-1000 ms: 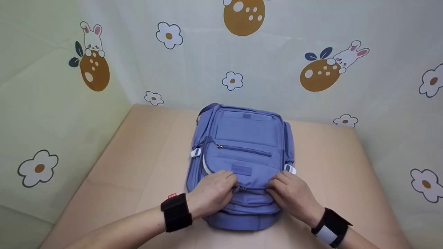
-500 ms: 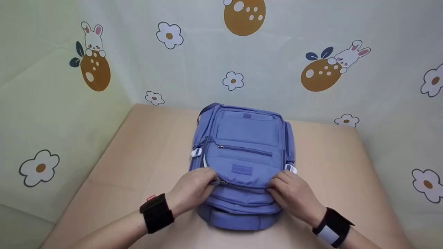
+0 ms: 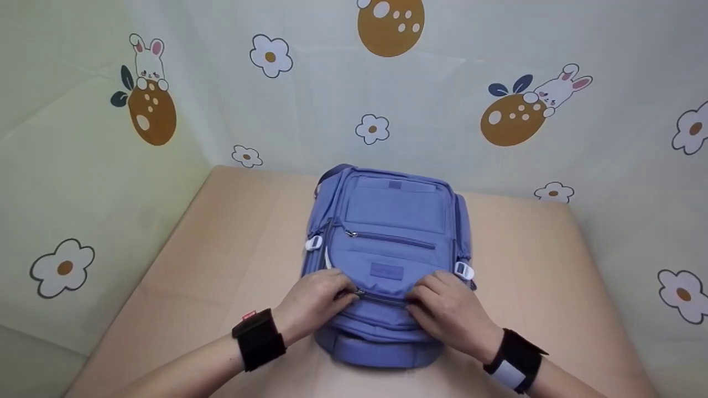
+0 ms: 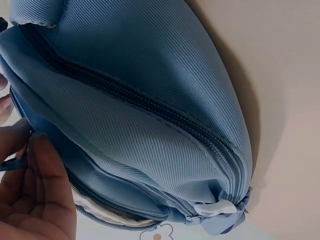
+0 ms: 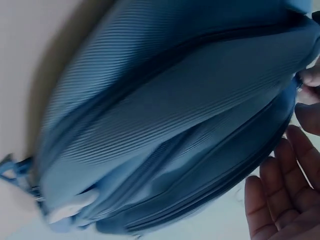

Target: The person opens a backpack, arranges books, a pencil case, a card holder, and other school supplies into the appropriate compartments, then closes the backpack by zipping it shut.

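Observation:
A blue backpack (image 3: 394,210) lies front side up on the table. Across its lower front pocket runs a zipper (image 3: 381,299), parted from the white-lined left edge (image 4: 97,209) inward. My left hand (image 3: 316,301) pinches the zipper pull (image 4: 14,163) between thumb and forefinger, at the left part of that seam. My right hand (image 3: 451,309) is at the same seam, right of the left hand, below the label patch (image 3: 386,271). In the right wrist view its fingers (image 5: 270,197) are loosely spread beside the pocket edge, thumb and forefinger apart.
White buckles (image 3: 314,243) sit on the backpack's sides. A second, shorter zipper (image 3: 392,240) crosses the front higher up. The tan tabletop (image 3: 238,243) surrounds the bag, and a patterned curtain (image 3: 315,105) hangs behind and to the left.
My left hand has slid the zipper pull leftward along the seam, then shifted slightly back right. The right hand has left the seam's right corner and moved left toward it.

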Motion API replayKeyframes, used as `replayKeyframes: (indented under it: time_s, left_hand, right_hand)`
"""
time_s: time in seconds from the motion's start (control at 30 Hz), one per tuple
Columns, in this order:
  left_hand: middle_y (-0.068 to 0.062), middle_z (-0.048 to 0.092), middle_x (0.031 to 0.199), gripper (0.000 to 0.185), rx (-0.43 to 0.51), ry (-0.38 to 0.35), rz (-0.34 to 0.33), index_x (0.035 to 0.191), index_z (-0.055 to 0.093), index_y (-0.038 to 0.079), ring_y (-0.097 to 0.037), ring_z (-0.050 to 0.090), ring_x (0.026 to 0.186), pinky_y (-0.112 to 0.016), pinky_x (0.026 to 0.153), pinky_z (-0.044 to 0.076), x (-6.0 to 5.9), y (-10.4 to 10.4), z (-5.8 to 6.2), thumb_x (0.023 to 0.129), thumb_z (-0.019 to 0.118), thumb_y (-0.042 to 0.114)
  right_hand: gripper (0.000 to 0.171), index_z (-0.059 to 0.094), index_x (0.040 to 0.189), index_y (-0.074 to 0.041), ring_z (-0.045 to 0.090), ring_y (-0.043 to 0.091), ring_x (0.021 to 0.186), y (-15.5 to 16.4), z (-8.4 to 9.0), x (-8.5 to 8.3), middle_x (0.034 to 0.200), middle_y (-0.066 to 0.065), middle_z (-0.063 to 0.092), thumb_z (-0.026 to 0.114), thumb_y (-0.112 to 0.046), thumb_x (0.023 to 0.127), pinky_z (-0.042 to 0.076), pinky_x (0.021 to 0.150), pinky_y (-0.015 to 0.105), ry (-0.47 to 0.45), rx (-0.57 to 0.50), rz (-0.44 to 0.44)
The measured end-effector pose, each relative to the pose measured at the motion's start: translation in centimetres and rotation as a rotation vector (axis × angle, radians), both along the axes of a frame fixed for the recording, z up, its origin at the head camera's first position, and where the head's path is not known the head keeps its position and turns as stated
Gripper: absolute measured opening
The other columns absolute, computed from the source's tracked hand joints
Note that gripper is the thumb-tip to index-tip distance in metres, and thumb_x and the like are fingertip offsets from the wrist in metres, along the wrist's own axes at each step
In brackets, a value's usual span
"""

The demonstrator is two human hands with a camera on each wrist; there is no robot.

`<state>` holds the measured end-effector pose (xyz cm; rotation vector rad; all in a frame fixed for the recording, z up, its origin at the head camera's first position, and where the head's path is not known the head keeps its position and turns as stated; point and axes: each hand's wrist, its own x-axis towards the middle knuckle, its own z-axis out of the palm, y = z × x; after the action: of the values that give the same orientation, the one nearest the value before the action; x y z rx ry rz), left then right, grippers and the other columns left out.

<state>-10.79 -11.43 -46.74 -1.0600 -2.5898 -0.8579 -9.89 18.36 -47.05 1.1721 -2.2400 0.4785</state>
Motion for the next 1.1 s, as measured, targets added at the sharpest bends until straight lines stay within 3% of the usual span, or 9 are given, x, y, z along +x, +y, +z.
replayKeyframes:
  time_s: [0.27,0.6,1.1]
  left_hand:
    - [0.008,0.063,0.081,0.01,0.002,0.074,0.009,0.086,0.07,0.015,-0.006,0.057,0.073,-0.028,0.067,0.052,-0.1,0.2,0.0,0.088,0.078,0.01]
    - [0.011,0.055,0.077,0.013,-0.011,0.009,0.038,0.084,0.064,0.016,-0.004,0.051,0.069,-0.025,0.062,0.048,0.1,-0.3,0.0,0.09,0.075,0.012]
    - [0.007,0.061,0.084,0.01,0.022,-0.067,0.143,0.09,0.067,0.014,-0.008,0.057,0.075,-0.031,0.067,0.052,-1.7,-3.7,0.2,0.092,0.076,0.01]
  right_hand:
    - [0.018,0.07,0.094,-0.013,0.057,0.018,0.082,-2.9,0.4,-0.3,0.091,-0.002,0.063,0.082,-0.021,0.083,0.05,0.072,0.034,-0.005,0.108,-0.033]
    - [0.02,0.064,0.089,-0.012,0.056,0.017,0.075,-3.8,-0.1,-0.2,0.084,-0.001,0.059,0.082,-0.017,0.083,0.051,0.066,0.035,-0.011,0.149,-0.093]
    - [0.018,0.066,0.092,-0.012,0.057,0.015,0.076,-3.6,0.4,0.0,0.086,-0.002,0.059,0.081,-0.014,0.084,0.052,0.067,0.034,-0.066,0.127,-0.091]
